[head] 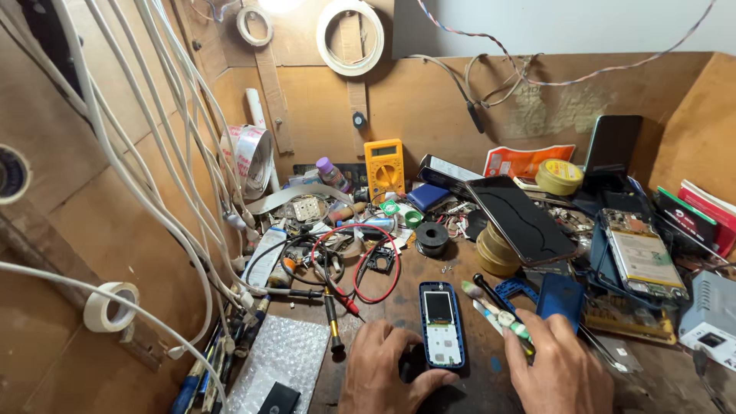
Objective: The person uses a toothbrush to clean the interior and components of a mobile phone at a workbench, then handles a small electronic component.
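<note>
A small blue phone (441, 323) with its front removed and its circuit board showing lies on the brown workbench (399, 295). My left hand (383, 372) rests beside it, fingers against its lower left edge. My right hand (556, 368) is curled around a small brush (494, 308) with a green and white handle, together with a black-tipped tool (491, 294), both pointing up and left. A blue phone cover (560, 297) and a blue frame piece (512, 290) lie just above my right hand.
A yellow multimeter (384, 165) stands at the back with red and black leads (360, 264). A dark smartphone (521, 218) leans on tape rolls (494, 253). An opened phone (642, 257) lies at right. Bubble wrap (280, 356) and white cables (153, 169) fill the left.
</note>
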